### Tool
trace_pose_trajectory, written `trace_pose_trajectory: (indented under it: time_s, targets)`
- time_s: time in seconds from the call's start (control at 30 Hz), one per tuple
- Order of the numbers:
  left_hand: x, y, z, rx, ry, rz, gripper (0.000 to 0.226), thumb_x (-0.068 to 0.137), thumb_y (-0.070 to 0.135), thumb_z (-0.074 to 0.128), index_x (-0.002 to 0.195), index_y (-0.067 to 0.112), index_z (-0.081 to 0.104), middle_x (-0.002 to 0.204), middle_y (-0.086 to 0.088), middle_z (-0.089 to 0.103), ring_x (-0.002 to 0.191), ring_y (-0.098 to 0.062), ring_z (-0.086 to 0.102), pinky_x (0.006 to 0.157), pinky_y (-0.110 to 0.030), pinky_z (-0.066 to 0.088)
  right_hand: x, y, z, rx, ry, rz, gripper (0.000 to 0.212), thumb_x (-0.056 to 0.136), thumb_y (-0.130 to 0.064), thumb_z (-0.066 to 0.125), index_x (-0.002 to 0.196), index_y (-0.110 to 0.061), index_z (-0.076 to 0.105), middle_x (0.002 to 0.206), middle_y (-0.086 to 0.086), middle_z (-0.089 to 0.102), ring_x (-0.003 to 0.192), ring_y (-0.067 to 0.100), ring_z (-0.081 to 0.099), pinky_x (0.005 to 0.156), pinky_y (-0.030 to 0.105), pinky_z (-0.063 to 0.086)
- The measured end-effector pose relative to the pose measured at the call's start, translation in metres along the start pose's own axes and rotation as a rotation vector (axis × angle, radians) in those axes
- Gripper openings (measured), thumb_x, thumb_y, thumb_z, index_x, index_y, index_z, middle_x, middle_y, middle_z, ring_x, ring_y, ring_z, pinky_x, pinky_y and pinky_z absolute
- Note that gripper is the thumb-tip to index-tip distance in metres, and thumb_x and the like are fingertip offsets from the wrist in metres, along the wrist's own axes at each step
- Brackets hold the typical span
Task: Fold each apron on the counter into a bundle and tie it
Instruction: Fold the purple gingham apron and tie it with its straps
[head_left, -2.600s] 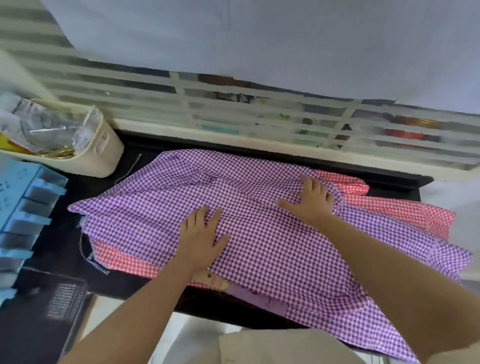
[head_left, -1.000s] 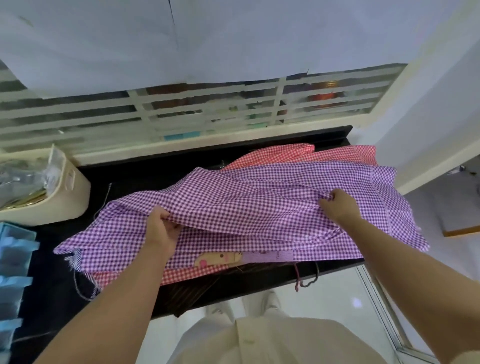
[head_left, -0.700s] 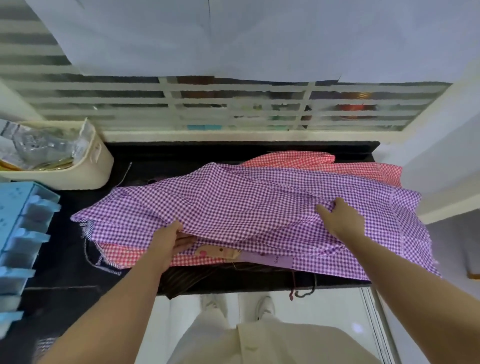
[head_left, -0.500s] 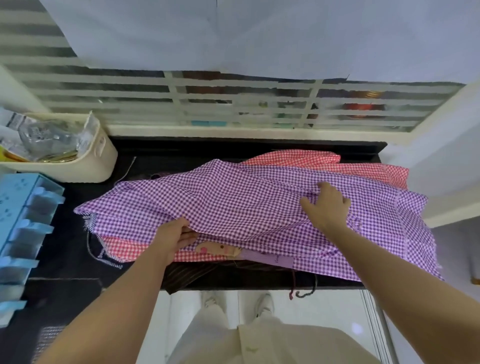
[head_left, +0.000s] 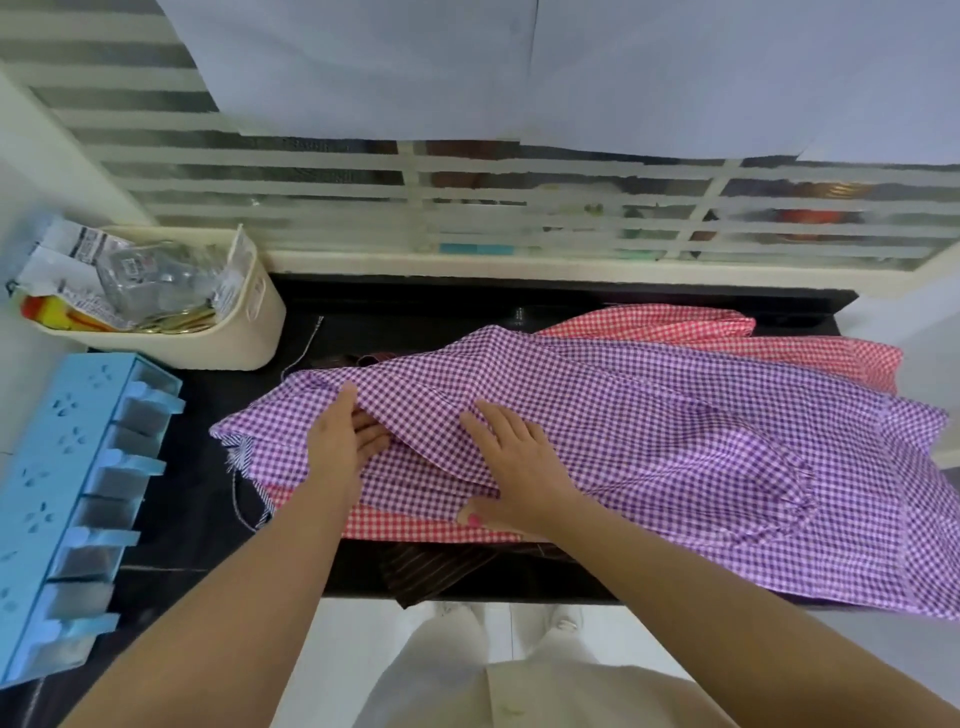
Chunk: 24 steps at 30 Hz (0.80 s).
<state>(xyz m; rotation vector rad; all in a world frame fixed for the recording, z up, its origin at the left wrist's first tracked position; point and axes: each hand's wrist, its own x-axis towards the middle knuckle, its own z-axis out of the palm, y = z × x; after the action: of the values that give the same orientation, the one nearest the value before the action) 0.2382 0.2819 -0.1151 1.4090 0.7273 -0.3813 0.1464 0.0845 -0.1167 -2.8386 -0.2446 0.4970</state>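
A purple gingham apron lies spread and rumpled on the black counter, its right part hanging past the front edge. Beneath it is a red gingham apron, showing at the back right and along the near edge. My left hand is at the apron's left part, thumb on top and fingers tucked under a raised fold, which it pinches. My right hand rests flat on the purple cloth just to the right, fingers straight and spread.
A cream basket of packets stands at the back left. A blue drawer rack sits along the left edge. A dark striped cloth hangs over the counter's front. A slatted window frame borders the back.
My right hand left the apron's right part, moved left to the middle and now lies flat. My left hand kept its hold and moved further onto the apron's left part.
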Motion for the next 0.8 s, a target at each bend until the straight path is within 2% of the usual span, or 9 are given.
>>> trace_pose_trajectory:
  time_s: [0.1, 0.23, 0.33, 0.43, 0.53, 0.67, 0.73, 0.8]
  targets:
    - [0.019, 0.014, -0.005, -0.077, 0.052, -0.022, 0.040, 0.098, 0.037, 0.054, 0.128, 0.010, 0.055, 0.111, -0.007, 0.066, 0.093, -0.020, 0.067, 0.071, -0.029, 0.055, 0.010, -0.007, 0.003, -0.025, 0.015, 0.025, 0.087, 0.091, -0.034, 0.061, 0.156, -0.024, 0.005, 0.163, 0.004, 0.008, 0.149, 0.025, 0.011, 0.121, 0.041, 0.010]
    - [0.027, 0.024, -0.012, -0.069, 0.062, 0.046, 0.024, 0.099, 0.021, 0.055, 0.117, 0.006, 0.059, 0.104, -0.008, 0.067, 0.087, -0.017, 0.066, 0.075, -0.029, 0.056, 0.014, -0.008, 0.010, 0.014, 0.032, 0.053, 0.079, 0.092, -0.032, 0.057, 0.156, -0.027, 0.010, 0.162, 0.004, 0.015, 0.147, 0.024, 0.018, 0.120, 0.042, 0.017]
    - [0.015, 0.024, -0.024, -0.190, -0.025, 0.131, 0.007, 0.094, 0.009, 0.051, 0.091, 0.011, 0.057, 0.089, -0.004, 0.062, 0.081, -0.016, 0.061, 0.082, -0.033, 0.055, 0.017, -0.004, 0.014, 0.017, 0.062, 0.077, 0.071, 0.098, -0.023, 0.047, 0.156, -0.027, 0.006, 0.162, 0.004, 0.015, 0.147, 0.023, 0.019, 0.120, 0.040, 0.015]
    - [0.007, 0.006, -0.046, -0.211, 0.013, 0.107, 0.016, 0.085, 0.002, 0.044, 0.076, 0.015, 0.045, 0.074, 0.000, 0.050, 0.073, -0.015, 0.051, 0.079, -0.034, 0.054, 0.021, 0.003, 0.015, -0.002, 0.016, 0.051, 0.068, 0.101, -0.017, 0.040, 0.156, -0.029, 0.002, 0.164, 0.002, 0.009, 0.148, 0.023, 0.014, 0.121, 0.041, 0.012]
    - [0.003, -0.011, -0.062, -0.181, 0.065, 0.026, 0.015, 0.082, 0.000, 0.042, 0.075, 0.013, 0.044, 0.072, -0.003, 0.046, 0.071, -0.017, 0.050, 0.074, -0.035, 0.055, 0.019, 0.012, 0.016, -0.025, -0.007, -0.031, 0.071, 0.098, -0.006, 0.039, 0.156, -0.031, 0.008, 0.165, 0.001, 0.007, 0.149, 0.023, 0.012, 0.121, 0.041, 0.011]
    - [0.000, -0.008, -0.060, -0.140, 0.032, -0.042, 0.010, 0.095, 0.015, 0.046, 0.093, 0.009, 0.054, 0.086, -0.011, 0.063, 0.079, -0.025, 0.064, 0.070, -0.037, 0.055, 0.011, 0.024, 0.021, -0.047, -0.031, -0.084, 0.074, 0.096, -0.001, 0.041, 0.155, -0.035, 0.012, 0.165, -0.002, 0.005, 0.151, 0.020, 0.008, 0.122, 0.043, 0.009]
    - [0.002, 0.001, -0.053, -0.085, -0.009, -0.051, 0.027, 0.098, 0.033, 0.048, 0.102, 0.008, 0.056, 0.095, -0.014, 0.066, 0.084, -0.027, 0.066, 0.072, -0.037, 0.055, 0.007, 0.026, 0.023, -0.052, -0.034, -0.099, 0.078, 0.096, -0.002, 0.045, 0.155, -0.038, 0.008, 0.165, -0.004, 0.002, 0.151, 0.019, 0.004, 0.122, 0.045, 0.007]
    - [0.010, 0.009, -0.047, -0.054, -0.004, -0.057, 0.043, 0.095, 0.052, 0.050, 0.112, 0.013, 0.054, 0.099, -0.009, 0.066, 0.088, -0.025, 0.066, 0.074, -0.036, 0.055, 0.002, 0.027, 0.024, -0.092, -0.034, -0.123, 0.081, 0.096, -0.003, 0.048, 0.155, -0.039, 0.005, 0.165, -0.005, -0.002, 0.151, 0.018, 0.000, 0.122, 0.043, 0.003]
